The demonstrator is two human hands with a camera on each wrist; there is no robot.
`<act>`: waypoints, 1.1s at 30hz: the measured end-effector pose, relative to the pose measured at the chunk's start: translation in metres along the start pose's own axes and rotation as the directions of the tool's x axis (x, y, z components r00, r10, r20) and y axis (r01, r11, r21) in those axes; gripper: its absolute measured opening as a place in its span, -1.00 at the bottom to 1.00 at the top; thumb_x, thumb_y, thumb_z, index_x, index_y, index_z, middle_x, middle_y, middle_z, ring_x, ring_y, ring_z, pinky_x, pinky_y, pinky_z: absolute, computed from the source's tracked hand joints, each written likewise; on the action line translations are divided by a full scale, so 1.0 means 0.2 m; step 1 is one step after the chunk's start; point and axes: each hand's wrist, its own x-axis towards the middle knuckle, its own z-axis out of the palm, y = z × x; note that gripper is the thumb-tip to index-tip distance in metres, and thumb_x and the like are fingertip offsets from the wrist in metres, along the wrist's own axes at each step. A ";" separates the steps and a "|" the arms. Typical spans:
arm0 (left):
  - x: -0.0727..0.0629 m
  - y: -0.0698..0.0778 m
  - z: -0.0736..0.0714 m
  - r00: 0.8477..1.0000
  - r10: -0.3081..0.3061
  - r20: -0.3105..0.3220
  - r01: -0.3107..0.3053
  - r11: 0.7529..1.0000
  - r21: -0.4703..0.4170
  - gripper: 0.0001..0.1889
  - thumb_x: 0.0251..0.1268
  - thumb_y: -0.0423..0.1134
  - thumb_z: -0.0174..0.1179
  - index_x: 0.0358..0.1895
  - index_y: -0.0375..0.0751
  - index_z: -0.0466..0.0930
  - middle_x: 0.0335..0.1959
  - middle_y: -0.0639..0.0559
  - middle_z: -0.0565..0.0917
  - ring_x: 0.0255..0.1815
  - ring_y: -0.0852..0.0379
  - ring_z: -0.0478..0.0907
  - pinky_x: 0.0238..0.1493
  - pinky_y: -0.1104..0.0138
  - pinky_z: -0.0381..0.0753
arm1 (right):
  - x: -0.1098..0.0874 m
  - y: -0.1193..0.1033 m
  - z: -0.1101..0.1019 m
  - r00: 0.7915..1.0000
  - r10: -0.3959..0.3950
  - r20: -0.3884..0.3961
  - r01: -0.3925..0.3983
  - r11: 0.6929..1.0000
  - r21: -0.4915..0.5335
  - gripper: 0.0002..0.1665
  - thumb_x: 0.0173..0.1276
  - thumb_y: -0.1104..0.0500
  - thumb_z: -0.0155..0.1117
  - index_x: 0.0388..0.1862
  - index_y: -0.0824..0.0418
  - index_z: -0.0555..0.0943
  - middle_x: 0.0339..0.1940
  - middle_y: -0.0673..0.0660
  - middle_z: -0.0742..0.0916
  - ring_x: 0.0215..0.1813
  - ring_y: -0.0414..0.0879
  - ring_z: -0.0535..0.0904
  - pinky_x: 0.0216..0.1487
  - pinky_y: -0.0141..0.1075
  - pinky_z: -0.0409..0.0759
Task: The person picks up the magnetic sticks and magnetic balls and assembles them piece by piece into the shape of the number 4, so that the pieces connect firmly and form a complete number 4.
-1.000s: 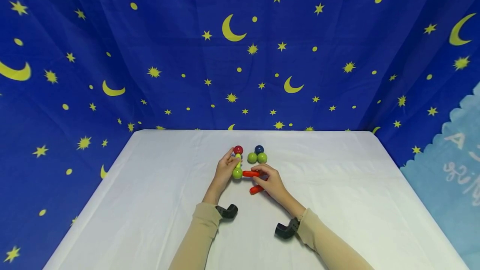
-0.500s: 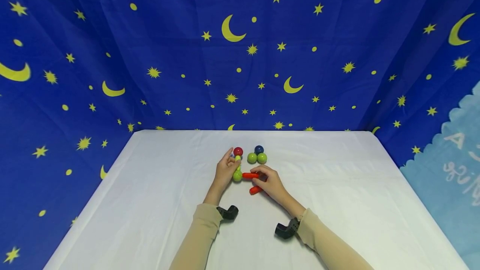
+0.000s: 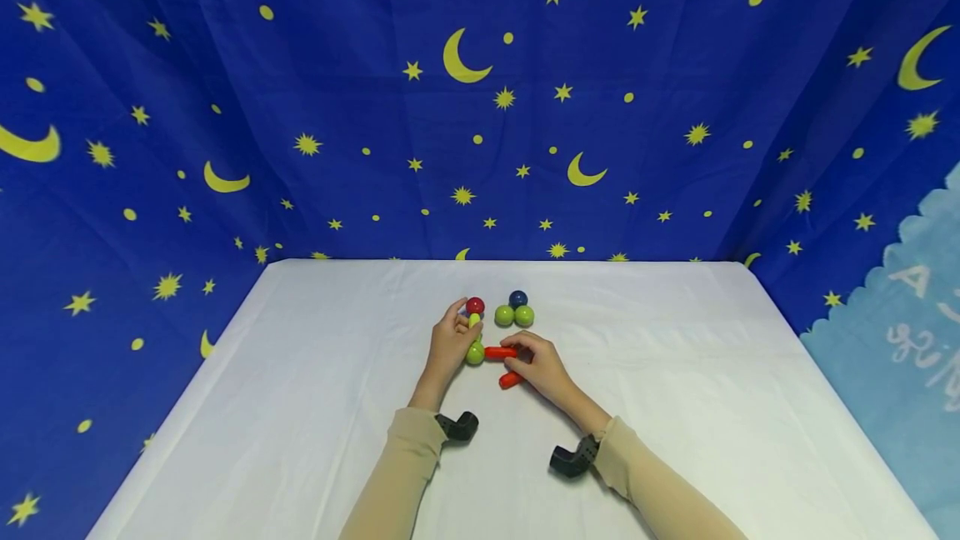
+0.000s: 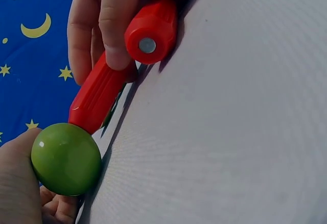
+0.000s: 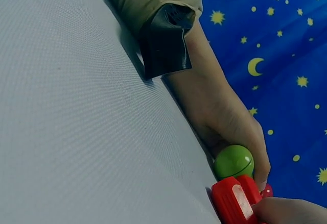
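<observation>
My left hand (image 3: 446, 348) pinches a yellow-green rod (image 3: 475, 321). A red ball (image 3: 475, 306) sits at the rod's far end and a green ball (image 3: 475, 353) at its near end. With thumb and fingers, my right hand (image 3: 546, 367) pinches a red rod (image 3: 498, 352), whose left end meets the green ball. In the left wrist view this rod (image 4: 97, 94) slants down to the green ball (image 4: 66, 158). A second red rod (image 3: 512, 380) lies just below the right fingers, partly hidden by that hand; a silvery disc shows in its end (image 4: 147, 45).
Beyond the right hand, two green balls (image 3: 514, 317) and a dark blue ball (image 3: 518, 299) stand clustered on the white-covered table (image 3: 360, 315). A blue star-and-moon curtain (image 3: 375, 107) rises behind. Each wrist wears a black mount (image 3: 573, 458).
The yellow-green rod with its red and green balls has shifted slightly toward me, and the pinched red rod's tip has come with it. The right hand has hardly moved.
</observation>
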 end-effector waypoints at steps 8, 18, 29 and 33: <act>-0.01 0.00 -0.01 1.000 0.000 -0.002 0.000 1.000 0.020 -0.44 0.16 -0.23 0.29 0.27 -0.22 0.42 -0.35 -0.11 0.60 -0.46 0.25 0.44 -0.39 0.48 0.45 | 0.00 0.01 0.00 1.000 0.011 -0.009 -0.011 1.000 -0.008 -0.71 0.17 0.44 0.28 -0.09 0.47 0.61 -0.14 0.34 0.71 -0.19 0.16 0.57 -0.12 -0.24 0.56; 0.01 -0.01 0.00 1.000 -0.020 0.002 0.020 1.000 -0.005 -0.47 0.16 -0.27 0.29 0.24 -0.25 0.45 -0.36 -0.05 0.56 -0.46 0.28 0.39 -0.40 0.53 0.41 | 0.05 0.05 -0.05 0.972 -0.006 -0.234 0.006 1.000 0.002 -0.78 0.17 0.49 0.23 -0.17 0.52 0.61 -0.21 0.39 0.69 -0.13 0.20 0.58 -0.05 -0.04 0.57; 0.01 -0.01 0.00 1.000 -0.013 -0.003 0.012 1.000 -0.013 -0.48 0.15 -0.27 0.29 0.22 -0.25 0.46 -0.41 0.01 0.50 -0.47 0.27 0.35 -0.42 0.55 0.37 | 0.14 0.29 -0.05 0.953 -0.036 -0.301 0.036 0.999 -0.007 -0.73 0.12 0.47 0.31 -0.14 0.45 0.62 -0.17 0.35 0.68 -0.06 0.21 0.57 -0.03 0.05 0.52; 0.00 -0.01 0.00 1.000 -0.005 0.001 0.005 1.000 -0.010 -0.48 0.16 -0.27 0.29 0.22 -0.26 0.46 -0.42 0.02 0.49 -0.48 0.27 0.36 -0.42 0.54 0.38 | 0.15 0.30 -0.06 0.954 -0.048 -0.296 0.051 0.999 0.000 -0.70 0.11 0.42 0.35 -0.12 0.36 0.64 -0.14 0.27 0.69 -0.06 0.13 0.59 -0.02 0.00 0.53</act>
